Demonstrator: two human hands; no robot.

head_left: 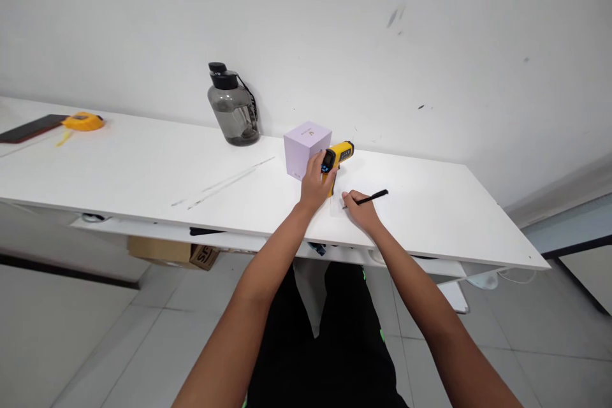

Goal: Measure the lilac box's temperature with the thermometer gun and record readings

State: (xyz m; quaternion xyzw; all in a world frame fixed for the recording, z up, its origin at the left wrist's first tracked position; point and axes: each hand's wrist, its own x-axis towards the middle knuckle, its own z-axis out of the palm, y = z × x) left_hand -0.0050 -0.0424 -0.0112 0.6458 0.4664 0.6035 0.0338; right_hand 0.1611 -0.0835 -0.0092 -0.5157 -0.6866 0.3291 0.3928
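Note:
My left hand [314, 186] is closed around a yellow and black infrared thermometer [343, 152], held upright with its small screen facing me. Just behind it stands a lilac box [297, 152], partly covered by my fingers. A black pen [373, 197] is gripped in my right hand [362, 210], its tip pointing down to the left. Under that tip lies a pale sheet [336, 209], hard to make out against the white tabletop [430, 204]. The thermometer's handle is partly hidden by my left hand.
A grey see-through water bottle [234, 116] with a black lid stands against the wall. Far left are a yellow tape measure [83, 121] and a dark flat piece [33, 128]. Below the table edge sit a shelf and a cardboard box [160, 251].

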